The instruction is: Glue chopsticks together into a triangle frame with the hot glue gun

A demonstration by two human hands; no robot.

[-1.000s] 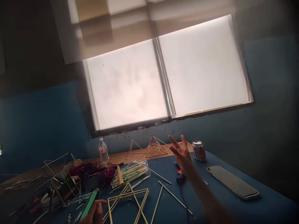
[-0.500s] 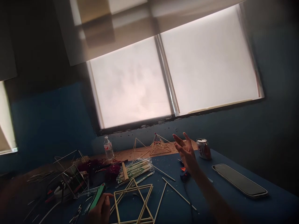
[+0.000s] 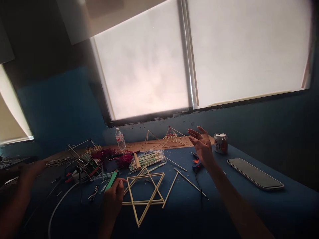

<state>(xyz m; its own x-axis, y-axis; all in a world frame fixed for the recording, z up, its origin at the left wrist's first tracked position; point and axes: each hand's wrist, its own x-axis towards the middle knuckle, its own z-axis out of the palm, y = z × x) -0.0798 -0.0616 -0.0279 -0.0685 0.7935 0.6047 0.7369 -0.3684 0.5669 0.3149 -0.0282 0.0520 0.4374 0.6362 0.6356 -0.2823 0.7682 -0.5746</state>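
Note:
My left hand (image 3: 115,193) is closed around what looks like a green utility knife (image 3: 112,180); the knife's lower part is hidden by the fingers. One fingertip reaches to the upper left corner of a six-pointed star frame (image 3: 138,223) of thin wooden sticks, lying on the blue tabletop (image 3: 184,215). My right hand (image 3: 202,147) is raised, empty, with its fingers spread. Just below and beside it lies a blue-and-orange glue gun (image 3: 196,165) with a dark cord. Loose sticks (image 3: 191,182) rest between the star and my right forearm.
Behind are a packet of sticks (image 3: 152,159), stick pyramids (image 3: 173,141), a water bottle (image 3: 120,139) and maroon yarn (image 3: 125,160). A drink can (image 3: 221,143) and a phone (image 3: 255,174) are on the right. At left, another person's blurred arm (image 3: 23,189) reaches past a stick frame (image 3: 84,149).
My view has tipped downward, so the table sits higher in the picture and more of the star shows. Both my hands keep nearly the same pose. The other person's arm shows more clearly.

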